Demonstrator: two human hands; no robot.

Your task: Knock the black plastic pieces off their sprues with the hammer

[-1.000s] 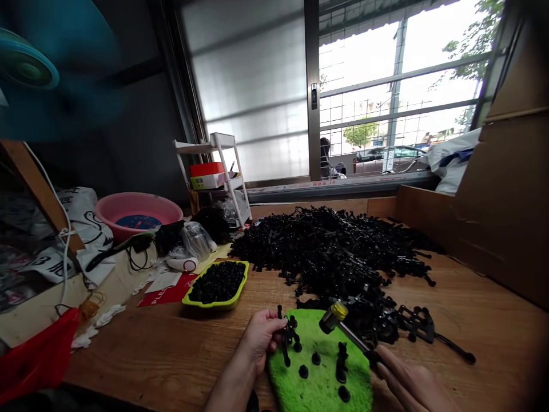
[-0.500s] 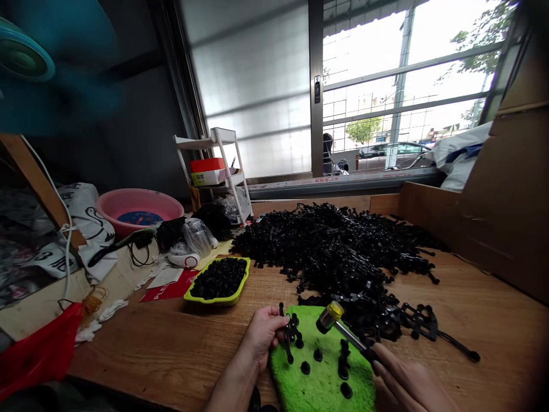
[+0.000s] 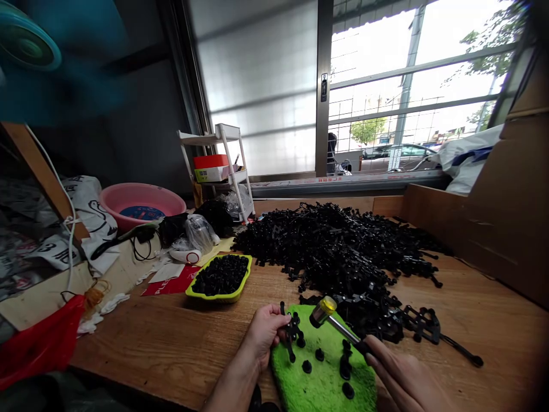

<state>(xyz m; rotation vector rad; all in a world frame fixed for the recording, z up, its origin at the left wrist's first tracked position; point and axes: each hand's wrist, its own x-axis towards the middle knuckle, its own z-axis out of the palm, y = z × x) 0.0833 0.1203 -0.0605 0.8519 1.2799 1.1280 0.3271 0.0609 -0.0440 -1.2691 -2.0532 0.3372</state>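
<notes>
1. The left hand (image 3: 265,329) is closed on a black plastic part (image 3: 292,335), with the fingers wrapped around its left side. It holds the part at the near left edge of a green cloth (image 3: 319,380).
2. The right hand (image 3: 401,377) is clamped on the handle of a small hammer (image 3: 332,321). The yellow head of the hammer is in the air above the cloth, just to the right of the black plastic part.
3. Several small black caps (image 3: 319,355) lie on the green cloth between the two hands.
4. Behind the cloth, a big heap of black parts (image 3: 343,252) covers the middle of the wooden worktop (image 3: 171,337).
5. A yellow-green tray (image 3: 219,276) full of small black pieces stands to the left of the heap.
6. A red card (image 3: 169,284) lies beside the tray; its white letters are partly hidden, only "PLE" can be read.
7. A pink basin (image 3: 141,203) stands further left. It has a blue round label inside, whose writing is too small to read.
</notes>
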